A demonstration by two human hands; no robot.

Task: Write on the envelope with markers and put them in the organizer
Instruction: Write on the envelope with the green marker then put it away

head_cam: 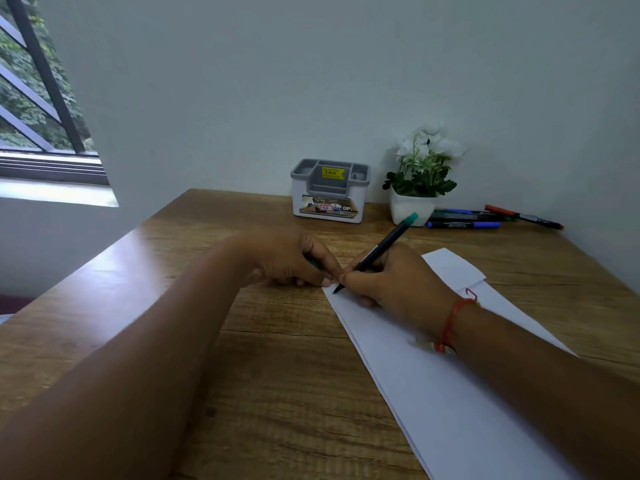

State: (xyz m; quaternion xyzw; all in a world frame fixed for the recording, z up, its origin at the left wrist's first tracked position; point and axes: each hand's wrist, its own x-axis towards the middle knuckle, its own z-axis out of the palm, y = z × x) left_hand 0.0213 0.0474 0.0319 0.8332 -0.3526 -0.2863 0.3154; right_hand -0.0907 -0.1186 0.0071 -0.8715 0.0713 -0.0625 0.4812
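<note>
The right hand (391, 278) grips a green-ended marker (377, 254) in a writing pinch, fingers curled low on the barrel so that the tip bears down at the far left corner of the white envelope (415, 393). The barrel leans back toward the wall, which keeps the tip in the person's sight. The left hand (287, 258) is curled just beside it, its fingertips at that same corner, seemingly to pin the paper against the drag of the stroke. A sliver of green in its fist looks like the green cap (313, 263), probably kept there for closing the marker afterwards. The envelope lies slantwise under the right forearm with its flap open at the far end, and a small red mark (471, 294) on it suggests one colour is already done. The grey-topped organizer (297, 169) stands well apart at the back of the table, against the wall, and no markers show in its compartments. The other markers, a blue marker (464, 224), a red marker (523, 216) and a dark one between them, lie loose just beside a white pot (410, 207) of white flowers. The wooden table (277, 358) has a strong grain and takes a sheen from the barred window (34, 98) on the left, with foliage outside. The wall behind is plain and pale.
</note>
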